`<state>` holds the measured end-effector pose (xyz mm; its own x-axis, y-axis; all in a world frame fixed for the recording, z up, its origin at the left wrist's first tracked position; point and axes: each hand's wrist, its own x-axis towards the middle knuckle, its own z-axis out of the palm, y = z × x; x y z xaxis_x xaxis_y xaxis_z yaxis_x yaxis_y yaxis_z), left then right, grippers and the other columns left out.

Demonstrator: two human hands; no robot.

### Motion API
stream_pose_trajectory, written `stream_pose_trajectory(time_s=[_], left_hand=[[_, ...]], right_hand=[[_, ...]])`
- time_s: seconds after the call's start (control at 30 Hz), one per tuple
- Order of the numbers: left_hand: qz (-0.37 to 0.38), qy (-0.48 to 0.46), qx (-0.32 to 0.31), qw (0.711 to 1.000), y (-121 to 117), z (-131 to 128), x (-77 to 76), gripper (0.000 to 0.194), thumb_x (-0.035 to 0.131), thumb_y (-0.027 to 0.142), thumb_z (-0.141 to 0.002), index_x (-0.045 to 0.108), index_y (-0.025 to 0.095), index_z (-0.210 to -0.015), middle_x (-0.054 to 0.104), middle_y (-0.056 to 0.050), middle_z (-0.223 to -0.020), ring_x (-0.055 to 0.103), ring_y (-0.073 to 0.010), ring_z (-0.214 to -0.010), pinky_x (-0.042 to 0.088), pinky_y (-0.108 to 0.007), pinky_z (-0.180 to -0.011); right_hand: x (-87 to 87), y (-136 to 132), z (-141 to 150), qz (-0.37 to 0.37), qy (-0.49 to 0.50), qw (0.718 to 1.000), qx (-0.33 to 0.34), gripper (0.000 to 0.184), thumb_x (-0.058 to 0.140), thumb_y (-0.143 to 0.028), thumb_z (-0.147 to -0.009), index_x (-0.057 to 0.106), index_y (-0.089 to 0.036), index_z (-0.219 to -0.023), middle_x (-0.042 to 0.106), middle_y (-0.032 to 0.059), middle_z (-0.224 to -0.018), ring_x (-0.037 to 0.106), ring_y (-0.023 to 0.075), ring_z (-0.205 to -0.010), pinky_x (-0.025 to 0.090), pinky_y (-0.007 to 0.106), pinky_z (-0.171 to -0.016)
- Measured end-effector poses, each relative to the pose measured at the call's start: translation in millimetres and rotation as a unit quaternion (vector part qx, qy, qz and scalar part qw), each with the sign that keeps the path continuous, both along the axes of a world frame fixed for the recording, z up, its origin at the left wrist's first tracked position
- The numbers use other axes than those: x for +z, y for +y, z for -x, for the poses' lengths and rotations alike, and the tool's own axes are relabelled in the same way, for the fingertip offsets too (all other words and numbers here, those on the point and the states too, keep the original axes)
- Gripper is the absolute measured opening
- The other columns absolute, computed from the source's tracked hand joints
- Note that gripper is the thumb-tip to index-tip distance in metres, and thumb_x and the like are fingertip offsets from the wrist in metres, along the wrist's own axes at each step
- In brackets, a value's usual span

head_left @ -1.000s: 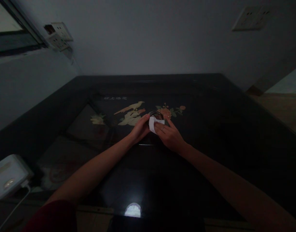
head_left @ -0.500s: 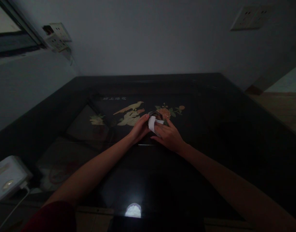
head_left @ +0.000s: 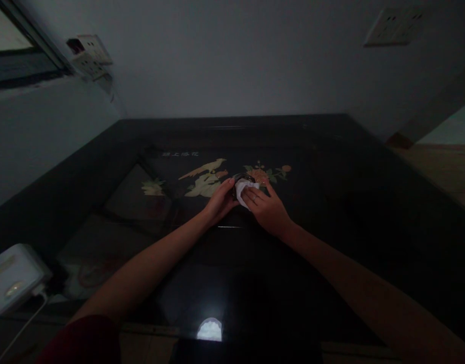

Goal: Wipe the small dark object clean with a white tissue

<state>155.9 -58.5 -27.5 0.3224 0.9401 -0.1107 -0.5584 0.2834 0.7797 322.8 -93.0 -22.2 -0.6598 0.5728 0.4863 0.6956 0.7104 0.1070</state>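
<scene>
Over the middle of the dark glossy table (head_left: 232,288), my left hand (head_left: 219,203) is closed on the left side of a small dark round object (head_left: 243,177) with a shiny rim. Its exact kind is hard to make out in the dim light. A crumpled white tissue (head_left: 243,188) lies against the near side of that object. My right hand (head_left: 268,210) presses the tissue on it with the fingers, a ring showing on one of them. Both hands cover much of the round object.
The tabletop carries a bird picture (head_left: 205,174) and painted flowers (head_left: 278,173). A white box (head_left: 16,278) with a cable stands at the left edge. Wall sockets (head_left: 90,55) are at the back left, and another socket plate (head_left: 393,26) is at the right.
My right hand has shifted and turned slightly, its fingers now drawn together over the tissue. The tissue has bunched up and moved a little right. My left hand has hardly moved.
</scene>
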Motion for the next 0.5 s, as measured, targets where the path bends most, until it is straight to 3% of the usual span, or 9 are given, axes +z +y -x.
stream_pose_trajectory(time_s=[0.17,0.33,0.5], left_hand=[[-0.02,0.022,0.0,1.0,-1,-2,0.9,0.024,0.068,0.034,-0.078,0.064,0.018,-0.096,0.065,-0.005,-0.093,0.058,-0.0144,-0.081,0.048,-0.024,-0.069],[-0.039,0.05,-0.004,0.998,-5,-3,3.5,0.033,0.073,0.034,-0.073,0.063,0.019,-0.1,0.064,-0.003,-0.097,0.058,-0.0132,-0.081,0.047,-0.023,-0.069],[-0.042,0.046,-0.004,0.998,-4,-2,2.8,0.031,0.072,0.033,-0.075,0.063,0.019,-0.101,0.065,-0.004,-0.099,0.059,-0.0137,-0.082,0.047,-0.022,-0.068]], right_hand=[[-11.1,-1,6,0.034,0.046,0.998,0.012,0.033,0.038,-0.008,-0.093,0.062,-0.005,-0.115,0.068,0.0201,-0.114,0.062,0.0264,-0.11,0.028,0.059,-0.111],[-14.1,-4,12,0.106,0.138,0.984,0.024,0.034,0.031,-0.015,-0.097,0.062,-0.008,-0.109,0.071,0.0151,-0.1,0.066,0.024,-0.099,0.029,0.057,-0.113],[-15.4,-4,13,0.101,0.122,0.987,0.023,0.032,0.033,-0.013,-0.096,0.061,-0.007,-0.109,0.07,0.0158,-0.102,0.065,0.0239,-0.102,0.026,0.056,-0.114]])
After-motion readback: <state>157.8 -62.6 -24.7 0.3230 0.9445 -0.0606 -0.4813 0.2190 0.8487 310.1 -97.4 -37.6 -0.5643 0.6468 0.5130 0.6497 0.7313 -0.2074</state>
